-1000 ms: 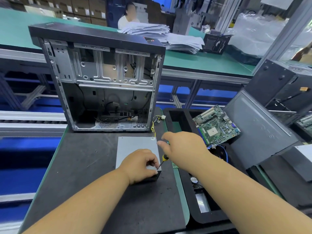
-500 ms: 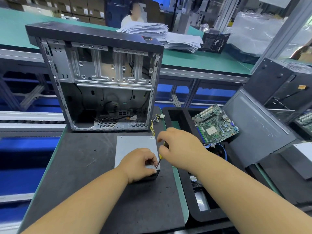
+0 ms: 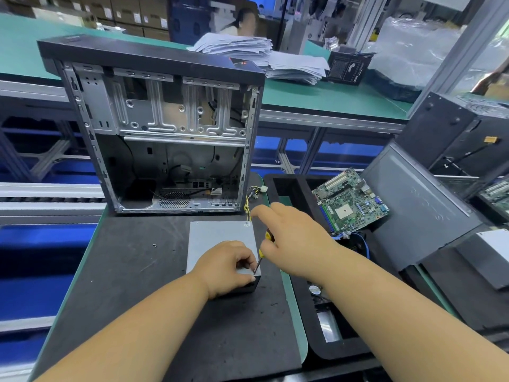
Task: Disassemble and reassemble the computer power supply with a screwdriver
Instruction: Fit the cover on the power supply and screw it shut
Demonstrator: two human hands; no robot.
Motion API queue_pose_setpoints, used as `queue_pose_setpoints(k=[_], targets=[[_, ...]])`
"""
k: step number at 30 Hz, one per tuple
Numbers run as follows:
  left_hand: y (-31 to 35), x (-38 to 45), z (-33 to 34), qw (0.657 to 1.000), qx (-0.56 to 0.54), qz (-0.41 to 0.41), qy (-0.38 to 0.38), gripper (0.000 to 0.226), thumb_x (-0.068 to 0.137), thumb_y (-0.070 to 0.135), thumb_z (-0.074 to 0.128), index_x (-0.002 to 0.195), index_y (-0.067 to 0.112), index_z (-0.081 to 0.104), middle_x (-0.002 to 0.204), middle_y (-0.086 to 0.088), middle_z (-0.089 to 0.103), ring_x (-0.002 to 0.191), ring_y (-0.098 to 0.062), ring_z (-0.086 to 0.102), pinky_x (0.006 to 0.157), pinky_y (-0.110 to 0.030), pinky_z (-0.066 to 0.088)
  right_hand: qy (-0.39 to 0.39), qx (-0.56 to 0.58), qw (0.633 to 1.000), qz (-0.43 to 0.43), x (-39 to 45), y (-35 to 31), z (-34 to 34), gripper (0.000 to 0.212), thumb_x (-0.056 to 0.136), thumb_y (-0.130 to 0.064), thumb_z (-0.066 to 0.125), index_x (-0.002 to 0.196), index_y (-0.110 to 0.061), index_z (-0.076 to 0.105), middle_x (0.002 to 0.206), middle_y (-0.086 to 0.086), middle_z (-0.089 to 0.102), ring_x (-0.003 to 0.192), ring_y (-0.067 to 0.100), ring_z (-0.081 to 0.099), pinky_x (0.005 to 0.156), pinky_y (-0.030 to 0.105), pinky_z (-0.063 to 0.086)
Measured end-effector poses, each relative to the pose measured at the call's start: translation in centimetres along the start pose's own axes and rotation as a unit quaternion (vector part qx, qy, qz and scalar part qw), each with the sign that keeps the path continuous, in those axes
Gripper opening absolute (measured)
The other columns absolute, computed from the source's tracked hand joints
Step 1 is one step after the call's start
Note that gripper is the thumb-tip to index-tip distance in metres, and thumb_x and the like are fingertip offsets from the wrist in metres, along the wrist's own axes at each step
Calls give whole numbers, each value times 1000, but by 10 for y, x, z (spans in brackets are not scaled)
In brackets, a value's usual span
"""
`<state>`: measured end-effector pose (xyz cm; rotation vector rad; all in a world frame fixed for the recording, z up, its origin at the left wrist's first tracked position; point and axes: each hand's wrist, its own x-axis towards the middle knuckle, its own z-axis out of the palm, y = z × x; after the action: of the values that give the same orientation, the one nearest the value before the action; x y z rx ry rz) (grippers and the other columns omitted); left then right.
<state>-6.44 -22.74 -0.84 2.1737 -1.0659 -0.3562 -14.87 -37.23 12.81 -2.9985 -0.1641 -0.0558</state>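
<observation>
Head camera: single view, looking forward and down, sitting close over work mat [image 3: 132,271]; computer case [image 3: 165,128] standing at 12 o'clock.

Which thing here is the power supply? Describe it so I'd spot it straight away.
Find the tall open computer case standing on the dark mat. Right in front of it lies the power supply, a flat grey metal box, with the left hand resting on its near corner. Yellow wires trail from its far corner; nothing else nearby is plain grey.

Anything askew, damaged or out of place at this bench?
Nothing looks damaged. One oddity: the motherboard sits tilted, propped against the black foam tray rather than flat. The power supply lies flat on the mat, and a few tiny specks dot the mat.
</observation>
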Motion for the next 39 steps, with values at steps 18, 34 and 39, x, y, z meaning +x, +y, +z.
queue_pose_setpoints(k=[18,34,39], targets=[[2,-1,-2,1000,7,4,-4,16,74,28,78,81,35,65,91,11,63,90,-7,55,82,-28,47,-80,-17,997,-14,-1,4,-14,35,91,-24,52,126,-22,55,114,-2,51,104,20,50,82,33,42],[-1,0,0,1000,7,2,-4,27,72,32,77,71,46,54,87,16,61,88,-2,52,78,-23,45,-49,-54,997,1,1,1,-9,27,100,-40,47,120,-21,46,92,-2,60,76,22,48,57,33,37],[-1,0,0,1000,10,3,-5,22,73,31,77,76,42,58,86,15,61,87,-2,52,79,-23,46,-25,-92,994,48,1,0,0,28,99,-48,39,106,-22,47,78,-6,52,72,23,50,55,31,34]])
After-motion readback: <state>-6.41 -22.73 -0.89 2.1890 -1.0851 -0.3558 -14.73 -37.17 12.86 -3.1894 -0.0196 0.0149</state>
